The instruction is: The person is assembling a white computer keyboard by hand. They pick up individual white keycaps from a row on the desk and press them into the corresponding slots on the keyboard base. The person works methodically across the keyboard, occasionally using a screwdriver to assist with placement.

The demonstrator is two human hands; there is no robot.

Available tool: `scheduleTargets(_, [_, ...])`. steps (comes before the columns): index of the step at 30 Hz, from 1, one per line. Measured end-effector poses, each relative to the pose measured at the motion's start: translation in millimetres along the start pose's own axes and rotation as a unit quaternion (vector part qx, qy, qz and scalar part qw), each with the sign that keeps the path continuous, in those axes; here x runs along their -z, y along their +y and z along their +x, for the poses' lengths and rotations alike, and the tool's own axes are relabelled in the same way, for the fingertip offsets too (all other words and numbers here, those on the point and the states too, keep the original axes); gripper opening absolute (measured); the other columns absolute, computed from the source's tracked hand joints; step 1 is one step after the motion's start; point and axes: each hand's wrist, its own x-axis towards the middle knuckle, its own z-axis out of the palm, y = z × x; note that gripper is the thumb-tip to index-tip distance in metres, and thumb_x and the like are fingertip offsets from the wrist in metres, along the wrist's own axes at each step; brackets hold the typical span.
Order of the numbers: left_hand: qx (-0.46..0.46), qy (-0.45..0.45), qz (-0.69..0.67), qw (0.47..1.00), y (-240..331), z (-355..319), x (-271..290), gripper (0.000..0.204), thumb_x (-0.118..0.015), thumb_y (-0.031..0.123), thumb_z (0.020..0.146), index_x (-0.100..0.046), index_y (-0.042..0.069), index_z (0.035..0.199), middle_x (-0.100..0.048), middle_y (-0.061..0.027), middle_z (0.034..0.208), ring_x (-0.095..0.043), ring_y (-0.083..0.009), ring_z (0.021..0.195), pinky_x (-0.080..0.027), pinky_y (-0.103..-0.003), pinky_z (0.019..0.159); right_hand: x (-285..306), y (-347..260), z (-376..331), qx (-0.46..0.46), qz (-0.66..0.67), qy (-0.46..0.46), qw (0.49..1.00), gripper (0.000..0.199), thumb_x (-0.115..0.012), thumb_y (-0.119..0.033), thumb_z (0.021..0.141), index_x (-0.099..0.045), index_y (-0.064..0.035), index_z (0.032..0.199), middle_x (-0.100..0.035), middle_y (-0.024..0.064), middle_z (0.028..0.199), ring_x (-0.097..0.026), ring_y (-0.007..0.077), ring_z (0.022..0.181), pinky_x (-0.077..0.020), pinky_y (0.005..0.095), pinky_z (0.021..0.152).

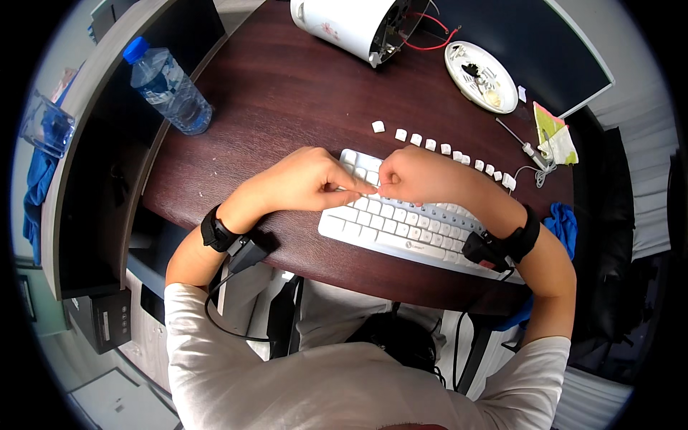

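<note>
White kbd [412, 231] is on the bench [287, 100], long axis L-to-R, R end slanting toward the near edge. Left hand [309, 179] and right hand [424, 172] come together over its L half, abt equally near, so most of it lies R of the fingers. L index pokes out, R fingers curl in; can't tell if either's gripping anything tbh. Loose keycaps [430, 144] line up past the far side.

Head-worn fisheye, downward over hands [314, 179], seemingly near

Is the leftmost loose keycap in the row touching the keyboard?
Apart: the head view shows bare brown desk between the leftmost keycap and the keyboard.
</note>
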Motion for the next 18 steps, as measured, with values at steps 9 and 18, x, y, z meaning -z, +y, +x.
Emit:
scheduleTargets(9, [0.013, -0.012, 0.009, 1.000, 1.8, 0.7, 1.8, 0.025, -0.070, 0.013, 0.082, -0.078, 0.019, 0.105, -0.070, -0.0082, 0.071, -0.062, -0.0211, 0.054, -0.045, -0.032, 0.053, -3.9, 1.2, 0.6, -0.009, -0.027, 0.018, 0.999, 0.021, -0.065, -0.018, 0.088, -0.068, 0.0007, 0.080, -0.064, 0.0101, 0.062, -0.061, 0.0161, 0.050, -0.0481, 0.0328, 0.050])
scheduleTargets(18, [0.012, -0.033, 0.051, 0.998, 1.2, 3.5, 2.6, 0.026, -0.072, 0.013, 0.083, -0.078, 0.020, 0.107, -0.070, -0.0087, 0.073, -0.064, -0.0231, 0.059, -0.046, -0.032, 0.055, -0.2, 0.8, 22.2, -0.083, -0.081, -0.058, 0.992, 0.018, -0.066, -0.017, 0.083, -0.069, 0.0008, 0.081, -0.063, 0.0073, 0.061, -0.061, 0.0149, 0.049, -0.0489, 0.0329, 0.050])
